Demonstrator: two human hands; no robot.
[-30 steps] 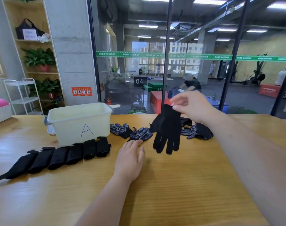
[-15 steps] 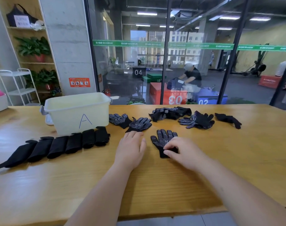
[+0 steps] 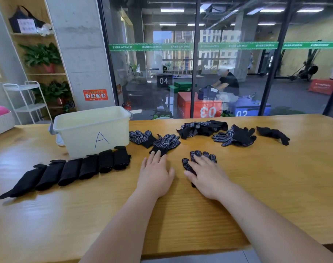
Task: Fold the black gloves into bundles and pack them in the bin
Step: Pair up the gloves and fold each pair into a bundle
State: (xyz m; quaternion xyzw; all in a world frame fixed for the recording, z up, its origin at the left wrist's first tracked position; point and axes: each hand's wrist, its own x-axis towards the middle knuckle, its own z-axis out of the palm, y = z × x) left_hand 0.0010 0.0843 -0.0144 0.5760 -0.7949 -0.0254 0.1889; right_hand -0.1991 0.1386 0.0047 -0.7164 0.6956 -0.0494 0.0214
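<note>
1. A black glove (image 3: 197, 154) with white grip dots lies flat on the wooden table (image 3: 275, 196), in the middle, right in front of the person.
2. Its long axis runs from near to far: the fingers point away from the person toward the glass wall (image 3: 237, 54), and the cuff end points back at the person.
3. The right hand (image 3: 207, 177) lies flat on top of this glove with straight, spread fingers. It presses the glove down and grasps nothing. It covers the palm and cuff, so only the glove's fingertips and thumb show.
4. The left hand (image 3: 156, 173) rests flat on the table just beside it, fingers straight and together, holding nothing. Its fingertips reach the cuff of another dotted glove (image 3: 166, 143).
5. That glove also points its fingers away from the person. A third dotted glove (image 3: 142, 138) lies just left of it, next to the bin.
6. The pale bin (image 3: 91, 130), marked with a letter A, stands at the left rear of the table. What is inside cannot be seen.
7. A row of folded bundles (image 3: 70, 169) runs from the bin's front toward the near left, each overlapping the next.
8. Farther back on the right lie a heap of gloves (image 3: 199, 128), a second heap (image 3: 235, 137) and a single plain glove (image 3: 273, 134), all well apart from the hands.
9. Bare table lies between the pressed glove and the bin, with the left hand in that path.
</note>
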